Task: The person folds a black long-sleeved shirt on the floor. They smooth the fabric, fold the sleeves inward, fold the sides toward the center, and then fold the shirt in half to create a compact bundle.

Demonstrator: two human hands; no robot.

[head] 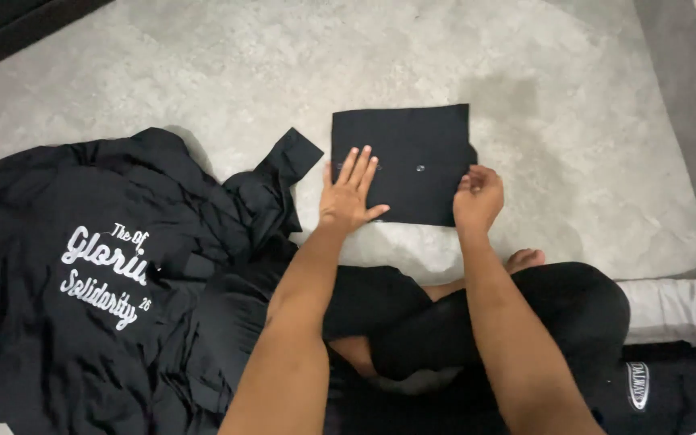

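A black garment folded into a neat rectangle (412,145) lies on the grey floor in front of me, with small metal snaps showing on its face. My left hand (348,196) rests flat on its lower left part, fingers spread. My right hand (477,197) pinches the lower right edge of the folded garment with curled fingers. My forearms reach out over my crossed legs in black trousers.
A heap of unfolded black garments (98,274) with white lettering on the back of one spreads across the left. A white cloth (674,310) and another black item with a patch (662,387) lie at the right. A dark wall strip (686,97) runs along the far right.
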